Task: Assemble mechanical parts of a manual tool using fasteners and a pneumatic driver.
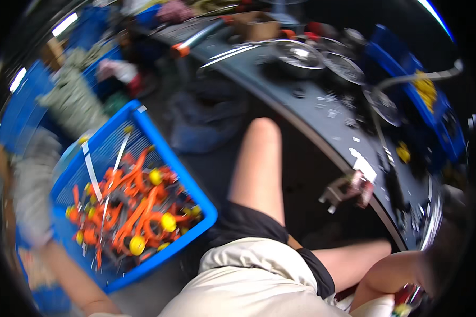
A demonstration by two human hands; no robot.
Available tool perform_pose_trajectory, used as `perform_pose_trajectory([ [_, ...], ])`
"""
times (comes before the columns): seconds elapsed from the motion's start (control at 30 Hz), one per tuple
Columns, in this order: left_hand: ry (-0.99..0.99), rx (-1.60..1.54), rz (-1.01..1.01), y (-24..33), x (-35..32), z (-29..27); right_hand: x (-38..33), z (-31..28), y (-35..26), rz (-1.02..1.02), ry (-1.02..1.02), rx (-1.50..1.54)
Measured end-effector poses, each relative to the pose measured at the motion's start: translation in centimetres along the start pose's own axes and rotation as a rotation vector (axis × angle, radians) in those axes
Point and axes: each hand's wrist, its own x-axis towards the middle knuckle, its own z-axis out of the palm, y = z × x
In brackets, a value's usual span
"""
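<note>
My left hand (34, 185), in a greyish-white glove, is beside the left wall of a blue plastic crate (166, 142). It is smeared by motion, so its fingers and any contact with the crate cannot be made out. Inside the crate lies a tangled heap of orange straps or tool-like parts (137, 216) with yellow round pieces (137, 245) and dark bits. Two pale strips (91, 171) lie across it. On the far right, my right hand (449, 232) is dark and blurred near the bench edge; its fingers are hidden in shadow.
A long grey workbench (280, 90) curves along the right, bearing round metal bowls (299, 55), small loose parts and a blue bin (396, 63) with yellow pieces. A clamp-like fixture (346, 190) juts from its near edge. Sacks (71, 100) and a plastic bag (206, 121) are beyond the crate.
</note>
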Motion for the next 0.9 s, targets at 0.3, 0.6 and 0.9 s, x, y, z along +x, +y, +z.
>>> perform_pose_trajectory([
  [0.3, -0.677, -0.545, 0.251, -21.6, 1.6, -6.9, -1.6, -3.4, -3.5, 0.083, 0.236, -0.307],
  [0.6, -1.111, -0.821, 0.453, 11.5, 1.5, 40.0, 1.8, 0.7, -2.9, 0.032, 0.404, -0.264],
  [0.9, -1.485, -0.702, 0.173, 15.4, -6.3, 48.1, -4.0, 4.0, -3.2, 0.140, 0.225, -0.258],
])
